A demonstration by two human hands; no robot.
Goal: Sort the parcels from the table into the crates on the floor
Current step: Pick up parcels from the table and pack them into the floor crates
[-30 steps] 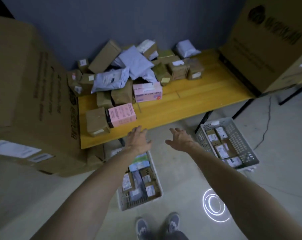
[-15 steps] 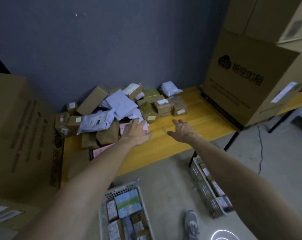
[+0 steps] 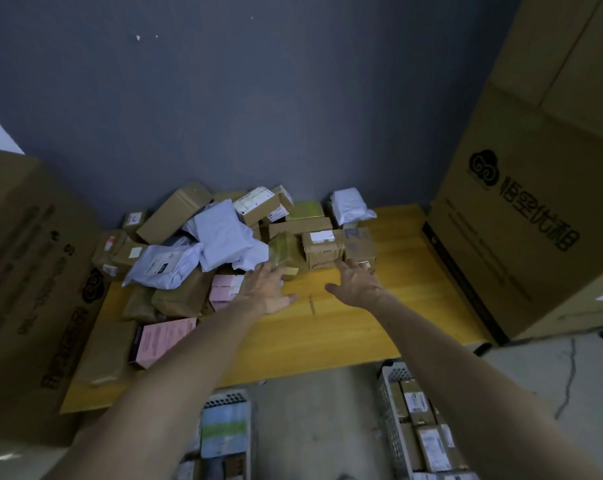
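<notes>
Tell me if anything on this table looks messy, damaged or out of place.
The parcels lie in a jumbled heap at the back left of the table: boxes tilted, white bags slumped over them. A pink box sits askew near the front. No tear or spill shows.

The person's left arm [image 3: 175, 386] and right arm [image 3: 466, 375] are bare along all the length that shows, and the left hand [image 3: 267, 292] and right hand [image 3: 357, 285] are bare too, the knuckles showing on the back of the right one.
</notes>
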